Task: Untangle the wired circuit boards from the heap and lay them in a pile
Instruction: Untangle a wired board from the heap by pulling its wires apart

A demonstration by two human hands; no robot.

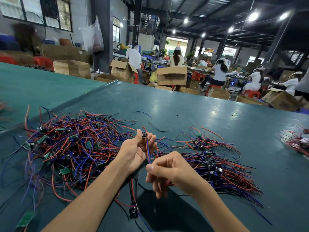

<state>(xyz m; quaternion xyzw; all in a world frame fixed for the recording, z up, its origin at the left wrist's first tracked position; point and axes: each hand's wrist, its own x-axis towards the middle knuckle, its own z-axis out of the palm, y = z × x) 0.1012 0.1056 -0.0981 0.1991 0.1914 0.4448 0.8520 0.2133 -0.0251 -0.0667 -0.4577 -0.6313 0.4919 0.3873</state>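
A big tangled heap of small green circuit boards with red, blue and black wires lies on the left of the green table. A tidier pile of the same wired boards lies to the right. Above the gap between them, my left hand pinches a small dark wired board at its fingertips. Its wires hang down to my right hand, which pinches them between thumb and fingers. Another board dangles low between my forearms.
A loose green board lies at the near left edge. More wired parts sit at the far right. Single stray wires lie beyond the heap. Behind the table stand cardboard boxes and seated workers.
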